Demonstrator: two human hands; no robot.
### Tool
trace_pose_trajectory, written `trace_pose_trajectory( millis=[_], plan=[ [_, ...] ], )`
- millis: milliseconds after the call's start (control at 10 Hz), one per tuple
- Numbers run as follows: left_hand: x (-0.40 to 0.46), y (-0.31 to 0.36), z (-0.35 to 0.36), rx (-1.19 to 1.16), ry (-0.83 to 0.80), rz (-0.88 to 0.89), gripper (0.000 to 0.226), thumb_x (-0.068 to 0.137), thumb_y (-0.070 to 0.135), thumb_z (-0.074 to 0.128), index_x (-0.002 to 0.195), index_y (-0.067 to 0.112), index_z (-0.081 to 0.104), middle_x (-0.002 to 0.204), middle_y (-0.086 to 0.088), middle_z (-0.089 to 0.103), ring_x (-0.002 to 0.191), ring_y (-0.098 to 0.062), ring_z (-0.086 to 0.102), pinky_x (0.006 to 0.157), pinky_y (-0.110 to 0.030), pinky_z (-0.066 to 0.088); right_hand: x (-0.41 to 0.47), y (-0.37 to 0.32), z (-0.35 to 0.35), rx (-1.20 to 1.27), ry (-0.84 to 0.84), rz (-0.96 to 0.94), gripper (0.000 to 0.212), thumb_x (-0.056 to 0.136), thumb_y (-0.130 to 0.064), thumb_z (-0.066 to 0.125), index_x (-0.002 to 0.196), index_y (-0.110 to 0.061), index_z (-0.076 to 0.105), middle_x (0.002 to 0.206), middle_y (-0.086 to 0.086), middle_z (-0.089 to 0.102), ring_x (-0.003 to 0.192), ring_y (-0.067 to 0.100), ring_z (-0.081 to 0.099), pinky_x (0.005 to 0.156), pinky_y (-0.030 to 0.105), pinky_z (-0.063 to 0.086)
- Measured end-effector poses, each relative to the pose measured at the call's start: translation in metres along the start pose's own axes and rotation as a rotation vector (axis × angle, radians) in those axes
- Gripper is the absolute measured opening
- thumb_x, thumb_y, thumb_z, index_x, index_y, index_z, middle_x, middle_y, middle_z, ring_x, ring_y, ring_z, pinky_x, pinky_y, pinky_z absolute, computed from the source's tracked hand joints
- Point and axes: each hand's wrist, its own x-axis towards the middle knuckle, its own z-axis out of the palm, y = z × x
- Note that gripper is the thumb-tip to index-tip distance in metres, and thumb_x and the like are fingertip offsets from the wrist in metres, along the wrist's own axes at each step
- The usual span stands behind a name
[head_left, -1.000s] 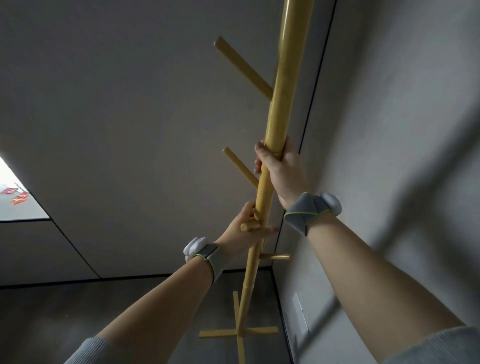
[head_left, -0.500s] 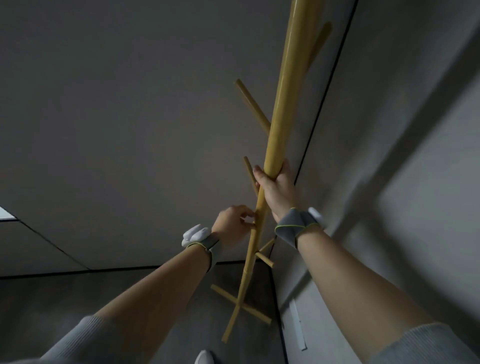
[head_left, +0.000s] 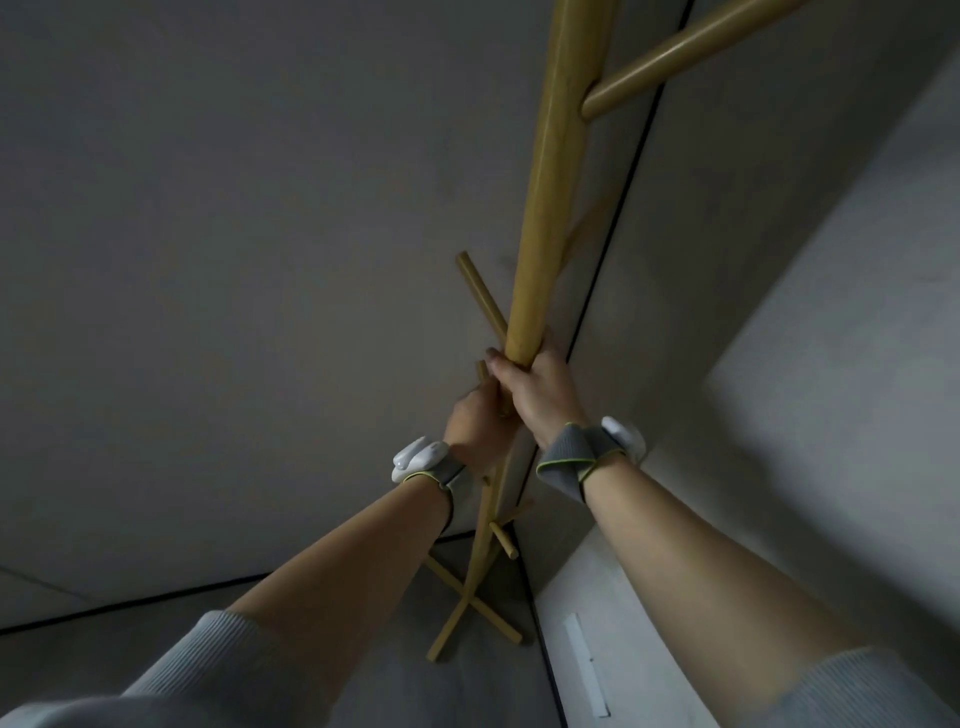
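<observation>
A tall yellow wooden coat stand (head_left: 550, 171) with slanted pegs rises in the corner of the room, its crossed feet (head_left: 467, 605) on the floor. My right hand (head_left: 540, 389) grips the pole about halfway up. Just below and to its left, my left hand (head_left: 478, 426) has its fingers curled round the pole, partly hidden behind the right hand. Both wrists wear grey bands with white devices. One long peg (head_left: 691, 52) sticks out to the upper right, and a shorter peg (head_left: 480, 293) points up left above my hands.
Grey walls meet in a corner (head_left: 597, 291) right behind the stand. A white plate (head_left: 584, 662) is set low on the right wall. The dark floor (head_left: 363, 613) spreads below to the left.
The stand has turned about its pole, so its pegs and feet point differently. My left hand has closed in on the pole under the right hand. The view has shifted nearer.
</observation>
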Motion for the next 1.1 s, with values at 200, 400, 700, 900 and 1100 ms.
trace_pose_trajectory(
  millis=[200, 400, 700, 900, 1100],
  plan=[
    [0.009, 0.000, -0.005, -0.061, -0.045, 0.094, 0.041, 0.090, 0.025, 0.054, 0.128, 0.011, 0.057, 0.112, -0.013, 0.073, 0.101, -0.031, 0.068, 0.078, -0.036, 0.053, 0.008, -0.003, -0.009, -0.050, -0.010, -0.056, 0.029, 0.089, -0.024, 0.067, 0.104, -0.015, 0.044, 0.079, 0.002, 0.057, 0.060, -0.006, 0.060, 0.047, 0.008, 0.043],
    [0.003, 0.000, -0.007, -0.030, -0.056, 0.091, 0.033, 0.091, 0.022, 0.060, 0.122, 0.011, 0.060, 0.108, -0.013, 0.072, 0.099, -0.031, 0.067, 0.079, -0.037, 0.053, 0.001, -0.003, -0.017, -0.157, -0.129, -0.056, 0.033, 0.091, -0.030, 0.064, 0.109, -0.015, 0.041, 0.084, 0.000, 0.059, 0.066, -0.002, 0.059, 0.048, 0.004, 0.039],
    [-0.019, 0.000, -0.011, -0.104, 0.020, 0.064, 0.041, 0.087, 0.033, 0.069, 0.123, 0.017, 0.056, 0.118, -0.005, 0.066, 0.104, -0.021, 0.064, 0.089, -0.041, 0.055, -0.011, 0.012, -0.040, -0.078, -0.205, -0.004, 0.038, 0.076, -0.038, 0.074, 0.108, -0.030, 0.054, 0.109, -0.004, 0.068, 0.101, 0.009, 0.064, 0.090, 0.035, 0.051],
    [-0.040, 0.002, -0.012, -0.203, 0.070, 0.047, 0.044, 0.086, 0.030, 0.071, 0.125, 0.018, 0.056, 0.118, -0.001, 0.068, 0.107, -0.019, 0.066, 0.091, -0.039, 0.056, -0.034, 0.029, -0.048, 0.059, -0.161, 0.067, 0.042, 0.074, -0.036, 0.074, 0.112, -0.029, 0.057, 0.118, 0.000, 0.063, 0.108, 0.014, 0.061, 0.093, 0.030, 0.048],
    [-0.069, -0.007, -0.016, -0.150, 0.112, -0.057, 0.055, 0.087, 0.034, 0.070, 0.136, 0.018, 0.051, 0.128, -0.001, 0.063, 0.115, -0.020, 0.061, 0.091, -0.033, 0.052, -0.046, 0.049, -0.056, 0.045, -0.194, 0.114, 0.021, 0.086, -0.024, 0.068, 0.103, -0.032, 0.058, 0.102, -0.004, 0.066, 0.096, 0.006, 0.062, 0.081, 0.020, 0.043]
  ],
)
